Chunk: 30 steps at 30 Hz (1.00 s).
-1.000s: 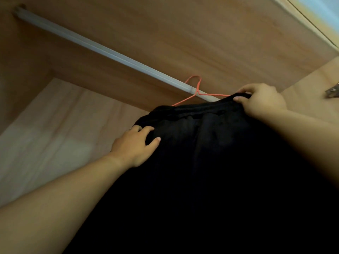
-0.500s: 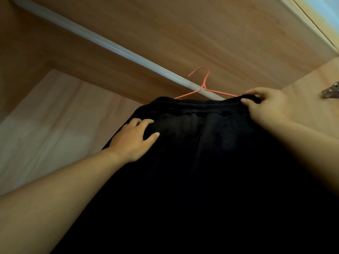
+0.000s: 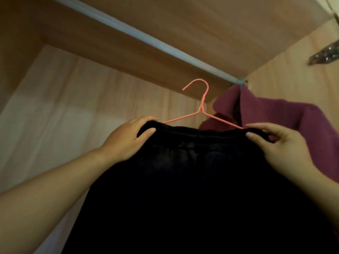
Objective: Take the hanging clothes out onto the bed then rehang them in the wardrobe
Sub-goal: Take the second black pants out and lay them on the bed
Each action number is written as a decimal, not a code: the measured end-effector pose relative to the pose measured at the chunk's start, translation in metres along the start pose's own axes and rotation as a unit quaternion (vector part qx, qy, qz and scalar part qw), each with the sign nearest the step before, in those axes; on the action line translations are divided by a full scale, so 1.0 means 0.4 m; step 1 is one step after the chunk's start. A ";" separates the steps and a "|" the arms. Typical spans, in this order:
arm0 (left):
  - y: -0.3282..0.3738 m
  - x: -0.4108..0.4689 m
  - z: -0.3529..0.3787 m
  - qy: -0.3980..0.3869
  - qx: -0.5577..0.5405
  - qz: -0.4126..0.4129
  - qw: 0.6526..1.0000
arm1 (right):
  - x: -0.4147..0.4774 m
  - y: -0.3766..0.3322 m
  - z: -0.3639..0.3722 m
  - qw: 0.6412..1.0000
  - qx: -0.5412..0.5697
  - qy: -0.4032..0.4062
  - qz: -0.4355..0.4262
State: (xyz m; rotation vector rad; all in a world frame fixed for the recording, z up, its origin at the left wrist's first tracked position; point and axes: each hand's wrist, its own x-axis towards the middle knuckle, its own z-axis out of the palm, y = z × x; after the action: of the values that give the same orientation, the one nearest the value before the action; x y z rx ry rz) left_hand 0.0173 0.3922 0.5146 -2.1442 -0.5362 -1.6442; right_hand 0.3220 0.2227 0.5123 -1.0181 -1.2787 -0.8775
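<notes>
A black garment (image 3: 192,180) hangs from an orange wire hanger (image 3: 202,107) inside the wardrobe. The hanger's hook is in the air below the pale rail (image 3: 139,36), not on it. My left hand (image 3: 126,142) grips the garment's left top corner, thumb in front and fingers over the edge. My right hand (image 3: 278,145) pinches the right top corner, where the hanger's arm ends. A maroon collared shirt (image 3: 286,121) hangs on the rail at the far right, on a hanger with a green hook (image 3: 240,83).
The wardrobe's wooden back panel (image 3: 73,99) and top board (image 3: 201,24) enclose the space. A metal hinge (image 3: 324,56) is fixed to the right side wall. The rail runs bare to the left of the maroon shirt.
The orange hanger has come down off the rail and away from it. My left hand moved up from the cloth's side to its top corner. The maroon shirt has come into view.
</notes>
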 end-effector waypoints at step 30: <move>0.426 -0.783 -0.202 0.034 0.015 -0.177 0.983 | -0.700 -0.185 -0.293 0.996 -0.012 -0.064 0.061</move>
State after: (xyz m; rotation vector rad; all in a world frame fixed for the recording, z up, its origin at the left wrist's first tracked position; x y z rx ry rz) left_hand -0.0363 0.1842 0.2188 -2.0491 -0.9599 -1.8690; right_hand 0.2616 0.0791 0.2416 -1.1740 -1.2999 -0.7450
